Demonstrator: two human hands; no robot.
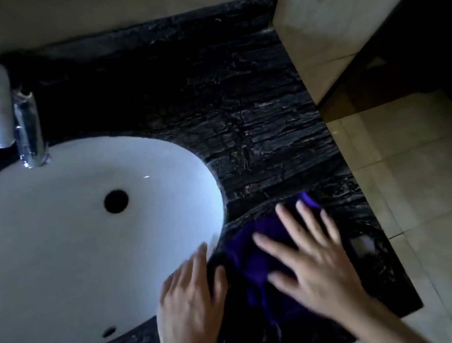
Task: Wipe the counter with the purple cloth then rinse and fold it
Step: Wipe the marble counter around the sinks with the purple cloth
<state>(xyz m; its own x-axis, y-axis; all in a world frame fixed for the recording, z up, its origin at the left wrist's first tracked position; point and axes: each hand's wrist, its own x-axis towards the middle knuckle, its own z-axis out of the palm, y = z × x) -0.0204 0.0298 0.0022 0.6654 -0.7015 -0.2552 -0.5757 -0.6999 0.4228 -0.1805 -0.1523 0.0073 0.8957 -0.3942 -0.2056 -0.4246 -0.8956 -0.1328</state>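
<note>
The purple cloth (253, 257) lies crumpled on the black veined counter (240, 117), to the right of the white oval sink (56, 253). My right hand (309, 258) lies flat on the cloth with its fingers spread and straight. My left hand (191, 295) hovers at the sink's right rim, just left of the cloth, with its fingers extended and blurred; I cannot tell whether it touches the cloth's edge.
A chrome tap (7, 114) stands behind the sink at the far left. The counter ends at a beige wall (329, 26) on the right and drops to a tiled floor (424, 187). A small pale patch (361, 244) shows on the counter near the cloth.
</note>
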